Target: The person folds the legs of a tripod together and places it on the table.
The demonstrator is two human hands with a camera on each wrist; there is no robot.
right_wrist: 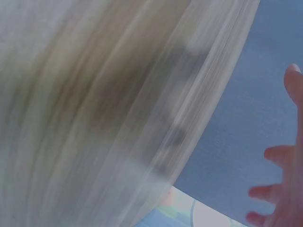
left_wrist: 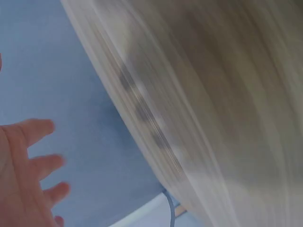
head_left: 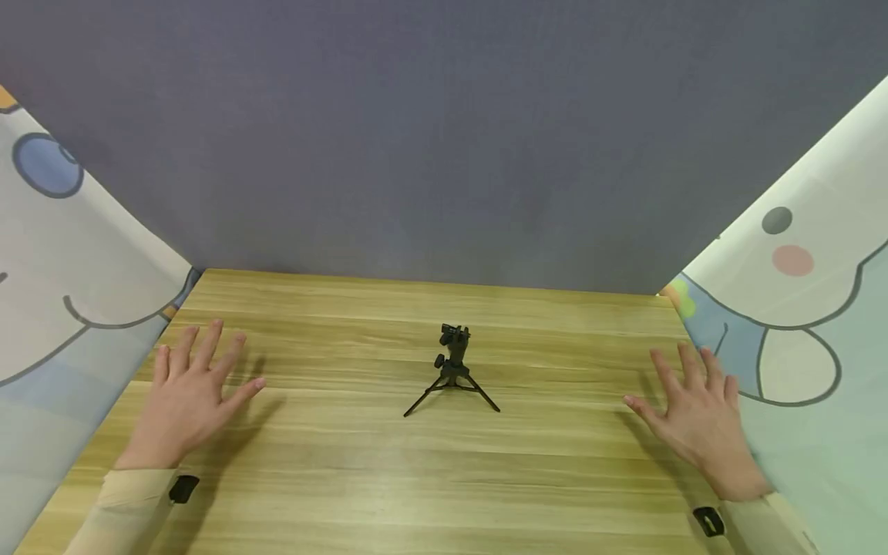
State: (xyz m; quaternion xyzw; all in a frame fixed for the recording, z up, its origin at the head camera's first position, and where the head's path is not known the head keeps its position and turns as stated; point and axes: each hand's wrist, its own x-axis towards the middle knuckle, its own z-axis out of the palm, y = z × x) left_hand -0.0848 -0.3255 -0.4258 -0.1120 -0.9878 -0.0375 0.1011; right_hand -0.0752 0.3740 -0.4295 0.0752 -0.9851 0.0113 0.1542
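Observation:
A small black tabletop tripod [head_left: 454, 366] stands upright on its spread legs near the middle of the wooden table, with knobs on its side and a clamp-like head on top. To its left, my left hand [head_left: 190, 401] hovers over the table with fingers spread, holding nothing. On the other side my right hand [head_left: 701, 420] is likewise spread above the right part of the table, well apart from the tripod. The left wrist view catches the left palm and fingers [left_wrist: 45, 166] at its left edge. At the right edge of the right wrist view are the right hand's fingers [right_wrist: 279, 156].
The wood-grain table [head_left: 388, 478] ends at a dark grey wall panel [head_left: 444, 154] at the back. Cartoon-printed cloth [head_left: 62, 262] hangs along the left side, and similar printed cloth [head_left: 819, 324] lines the right. Each sleeve has a small black device at the wrist.

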